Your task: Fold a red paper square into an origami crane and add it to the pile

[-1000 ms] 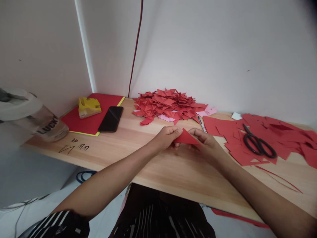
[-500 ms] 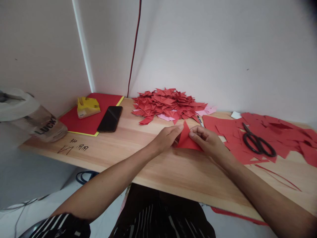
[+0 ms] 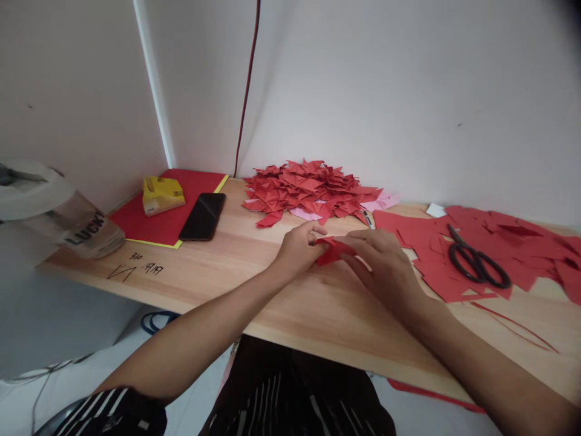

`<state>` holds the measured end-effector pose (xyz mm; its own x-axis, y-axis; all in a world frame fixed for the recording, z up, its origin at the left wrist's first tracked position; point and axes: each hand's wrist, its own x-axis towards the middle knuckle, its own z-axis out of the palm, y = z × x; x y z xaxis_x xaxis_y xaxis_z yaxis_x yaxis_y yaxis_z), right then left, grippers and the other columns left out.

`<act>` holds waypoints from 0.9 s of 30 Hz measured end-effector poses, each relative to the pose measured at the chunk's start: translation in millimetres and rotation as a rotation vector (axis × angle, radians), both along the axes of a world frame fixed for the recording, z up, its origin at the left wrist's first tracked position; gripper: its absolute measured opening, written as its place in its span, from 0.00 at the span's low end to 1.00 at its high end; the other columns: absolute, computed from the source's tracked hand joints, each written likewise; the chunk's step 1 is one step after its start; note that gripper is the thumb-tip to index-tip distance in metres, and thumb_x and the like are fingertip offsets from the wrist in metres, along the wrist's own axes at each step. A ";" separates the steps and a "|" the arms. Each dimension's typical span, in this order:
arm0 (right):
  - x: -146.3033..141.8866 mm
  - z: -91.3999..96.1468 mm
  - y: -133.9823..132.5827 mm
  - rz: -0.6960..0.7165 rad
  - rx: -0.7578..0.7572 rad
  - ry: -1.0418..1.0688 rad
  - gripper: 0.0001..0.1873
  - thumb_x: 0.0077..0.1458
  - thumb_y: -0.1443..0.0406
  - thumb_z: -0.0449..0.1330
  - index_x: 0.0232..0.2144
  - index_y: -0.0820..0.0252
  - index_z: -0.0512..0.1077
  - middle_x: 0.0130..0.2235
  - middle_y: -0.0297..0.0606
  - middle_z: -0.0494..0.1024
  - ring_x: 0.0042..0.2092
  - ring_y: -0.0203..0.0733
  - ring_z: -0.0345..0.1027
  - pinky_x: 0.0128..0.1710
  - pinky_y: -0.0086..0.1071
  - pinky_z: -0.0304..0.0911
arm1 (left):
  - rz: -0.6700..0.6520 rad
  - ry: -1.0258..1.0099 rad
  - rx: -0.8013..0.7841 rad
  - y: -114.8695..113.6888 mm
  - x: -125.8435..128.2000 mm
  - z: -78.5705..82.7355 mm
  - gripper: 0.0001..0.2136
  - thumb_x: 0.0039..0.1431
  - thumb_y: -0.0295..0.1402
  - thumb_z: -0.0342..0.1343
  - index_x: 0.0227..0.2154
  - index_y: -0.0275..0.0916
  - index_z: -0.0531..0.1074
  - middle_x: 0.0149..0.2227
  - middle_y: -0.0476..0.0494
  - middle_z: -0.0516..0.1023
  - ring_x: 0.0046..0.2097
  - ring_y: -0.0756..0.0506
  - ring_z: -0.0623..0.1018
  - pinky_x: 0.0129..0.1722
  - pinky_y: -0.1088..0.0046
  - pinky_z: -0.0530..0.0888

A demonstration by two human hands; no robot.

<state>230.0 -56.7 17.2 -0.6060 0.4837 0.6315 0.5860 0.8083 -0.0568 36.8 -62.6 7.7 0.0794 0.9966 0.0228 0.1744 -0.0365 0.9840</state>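
A small folded piece of red paper [image 3: 330, 249] lies low over the wooden table [image 3: 281, 303], between both hands. My left hand [image 3: 297, 245] pinches its left corner with thumb and fingers closed. My right hand [image 3: 379, 263] lies over its right side, fingers stretched and pressing down on the fold. Most of the paper is hidden under my right fingers. Just behind the hands sits a heap of folded red paper shapes [image 3: 308, 191].
Flat red paper cut-outs [image 3: 458, 254] cover the right of the table, with black scissors [image 3: 476, 263] on them. A pen [image 3: 367, 219] lies by the heap. At left are a black phone [image 3: 203, 216], a yellow packet [image 3: 161, 195] on a red folder [image 3: 149, 221], and a plastic jar [image 3: 72, 224].
The red paper was held up as a flat triangle; now it is folded smaller and pushed down toward the table. My right hand has flattened over it and both hands have shifted slightly away from me.
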 end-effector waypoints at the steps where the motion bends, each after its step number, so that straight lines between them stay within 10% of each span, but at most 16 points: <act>1: -0.6 -0.1 -1.5 0.014 0.019 -0.020 0.14 0.62 0.66 0.56 0.50 0.59 0.70 0.43 0.46 0.77 0.44 0.48 0.69 0.44 0.42 0.63 | 0.015 -0.021 -0.007 1.0 -0.3 -0.2 0.14 0.49 0.30 0.58 0.41 0.37 0.68 0.22 0.55 0.71 0.22 0.53 0.69 0.23 0.80 0.64; 9: -9.8 -2.7 -8.4 0.029 -0.038 -0.041 0.08 0.62 0.69 0.54 0.41 0.57 0.72 0.42 0.43 0.79 0.44 0.47 0.73 0.43 0.40 0.65 | 0.004 -0.195 -0.131 5.6 3.5 -2.4 0.11 0.49 0.26 0.56 0.36 0.36 0.64 0.23 0.51 0.74 0.22 0.51 0.73 0.23 0.77 0.70; 13: -6.8 -5.3 -8.8 0.058 -0.119 -0.031 0.12 0.62 0.72 0.51 0.37 0.56 0.74 0.44 0.41 0.78 0.44 0.44 0.73 0.43 0.36 0.68 | -0.057 -0.003 -0.196 -2.1 -1.4 7.0 0.18 0.54 0.27 0.51 0.49 0.37 0.60 0.22 0.53 0.73 0.22 0.48 0.74 0.23 0.74 0.70; 17: 0.4 -10.9 -5.6 0.122 -0.177 -0.041 0.14 0.62 0.72 0.51 0.43 0.54 0.74 0.47 0.40 0.77 0.47 0.44 0.71 0.45 0.37 0.68 | 0.044 0.538 0.278 -13.0 -14.2 30.1 0.22 0.55 0.25 0.49 0.54 0.41 0.63 0.30 0.48 0.74 0.35 0.46 0.75 0.37 0.70 0.71; 21: 2.0 -15.0 -1.1 0.203 -0.125 -0.015 0.12 0.62 0.71 0.55 0.43 0.54 0.73 0.47 0.41 0.78 0.49 0.45 0.69 0.49 0.41 0.66 | -0.223 0.861 0.672 -16.6 -24.4 43.0 0.15 0.55 0.21 0.47 0.43 0.38 0.71 0.48 0.40 0.72 0.50 0.42 0.71 0.49 0.62 0.68; 27: 0.6 -18.9 4.9 0.191 -0.173 0.044 0.10 0.61 0.70 0.56 0.41 0.54 0.75 0.43 0.40 0.78 0.46 0.43 0.69 0.47 0.40 0.65 | -0.397 0.967 0.819 -15.4 -34.9 26.2 0.12 0.57 0.28 0.54 0.45 0.36 0.69 0.46 0.40 0.74 0.53 0.41 0.69 0.54 0.61 0.66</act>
<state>230.6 -51.8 -1.8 -0.6706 0.4664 0.5769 0.4176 0.8801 -0.2260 1.9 -77.9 33.9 0.6839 0.6279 0.3715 0.6272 -0.7662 0.1402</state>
